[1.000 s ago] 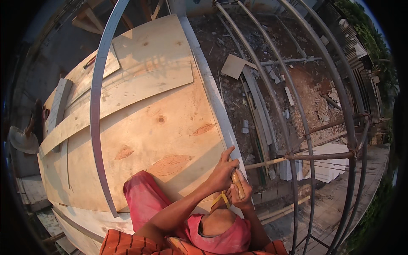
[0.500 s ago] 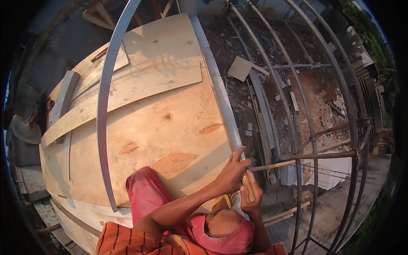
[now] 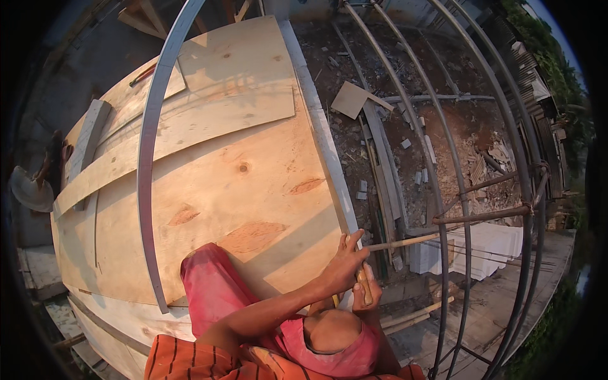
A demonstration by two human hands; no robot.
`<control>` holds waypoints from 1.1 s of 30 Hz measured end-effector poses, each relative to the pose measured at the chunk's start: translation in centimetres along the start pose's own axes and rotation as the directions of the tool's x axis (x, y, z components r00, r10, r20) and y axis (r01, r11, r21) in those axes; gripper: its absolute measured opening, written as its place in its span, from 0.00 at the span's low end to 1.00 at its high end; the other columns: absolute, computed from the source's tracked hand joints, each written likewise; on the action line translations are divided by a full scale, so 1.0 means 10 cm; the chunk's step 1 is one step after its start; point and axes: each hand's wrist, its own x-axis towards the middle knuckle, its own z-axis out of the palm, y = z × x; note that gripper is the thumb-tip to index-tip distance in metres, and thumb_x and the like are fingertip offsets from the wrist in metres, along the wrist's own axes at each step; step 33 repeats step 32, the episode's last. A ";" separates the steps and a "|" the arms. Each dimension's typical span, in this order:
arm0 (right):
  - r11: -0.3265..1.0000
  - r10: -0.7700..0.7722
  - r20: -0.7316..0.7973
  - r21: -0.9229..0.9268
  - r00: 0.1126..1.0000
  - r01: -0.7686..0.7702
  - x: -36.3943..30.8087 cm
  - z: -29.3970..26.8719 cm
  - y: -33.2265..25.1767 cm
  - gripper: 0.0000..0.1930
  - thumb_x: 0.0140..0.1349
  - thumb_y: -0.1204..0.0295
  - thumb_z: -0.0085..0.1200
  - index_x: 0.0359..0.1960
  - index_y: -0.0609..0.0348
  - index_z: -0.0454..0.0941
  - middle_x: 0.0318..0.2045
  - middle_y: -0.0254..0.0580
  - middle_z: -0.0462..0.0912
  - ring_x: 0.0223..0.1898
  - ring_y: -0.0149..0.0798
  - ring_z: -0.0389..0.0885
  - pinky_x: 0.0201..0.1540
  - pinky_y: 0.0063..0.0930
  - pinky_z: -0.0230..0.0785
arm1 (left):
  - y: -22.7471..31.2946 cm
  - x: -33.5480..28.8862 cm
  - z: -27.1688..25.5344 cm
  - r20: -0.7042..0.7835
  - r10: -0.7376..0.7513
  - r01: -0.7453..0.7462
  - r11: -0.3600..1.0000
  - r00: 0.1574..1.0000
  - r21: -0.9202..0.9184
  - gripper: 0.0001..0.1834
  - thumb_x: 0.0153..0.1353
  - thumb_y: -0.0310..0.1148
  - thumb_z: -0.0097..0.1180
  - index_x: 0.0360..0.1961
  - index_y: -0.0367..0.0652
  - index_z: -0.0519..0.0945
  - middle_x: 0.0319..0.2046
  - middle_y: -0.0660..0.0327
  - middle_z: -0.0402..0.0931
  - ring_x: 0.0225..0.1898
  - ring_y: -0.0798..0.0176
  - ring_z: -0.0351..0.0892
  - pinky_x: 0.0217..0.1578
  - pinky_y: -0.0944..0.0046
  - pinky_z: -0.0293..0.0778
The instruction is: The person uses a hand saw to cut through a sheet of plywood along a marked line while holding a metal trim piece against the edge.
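Observation:
My right hand is wrapped round the tan wooden handle of a tool, beside the right edge of a large plywood sheet. The rest of the tool is hidden, so its kind cannot be told. Just above it my left hand reaches across to the same edge, fingers stretched out and apart, its thumb close to the handle. Under that edge runs a pale beam. My knees, in red cloth, are on and beside the sheet.
A curved metal bar crosses over the plywood. Narrower boards and a block of timber lie on it. Right of the edge is a drop to ground with rubble, planks and white blocks, behind dark steel rods. Another person is at far left.
Both hands have moved slightly toward me along the plywood edge, the tool handle with them. The whole view has shifted a little.

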 end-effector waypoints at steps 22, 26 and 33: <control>0.937 -0.344 -0.053 -0.083 0.937 0.339 1.95 0.68 0.16 0.24 0.65 0.74 0.49 0.63 0.72 0.67 0.53 0.66 0.79 0.57 0.53 0.79 0.57 0.34 0.71 | -1.04 1.24 -0.91 -0.038 0.049 -0.051 0.998 0.998 -0.043 0.21 0.46 0.25 0.67 0.38 0.36 0.69 0.66 0.35 0.51 0.58 0.27 0.68 0.53 0.45 0.72; 0.971 -0.238 -0.047 -0.048 0.970 0.235 1.67 0.67 0.16 0.25 0.64 0.75 0.49 0.63 0.73 0.66 0.53 0.67 0.78 0.57 0.53 0.79 0.58 0.36 0.71 | -0.95 1.04 -0.79 0.029 0.017 -0.015 0.997 0.999 -0.073 0.21 0.46 0.27 0.68 0.38 0.36 0.69 0.66 0.34 0.52 0.60 0.26 0.66 0.55 0.44 0.72; 0.958 -0.265 -0.017 -0.122 0.964 0.261 -0.02 0.11 0.47 0.33 0.61 0.72 0.49 0.67 0.74 0.59 0.54 0.68 0.77 0.57 0.59 0.78 0.64 0.42 0.65 | -0.14 -0.10 0.09 0.054 0.017 -0.006 0.978 0.998 -0.209 0.17 0.46 0.24 0.65 0.36 0.38 0.71 0.67 0.33 0.52 0.69 0.24 0.51 0.66 0.31 0.53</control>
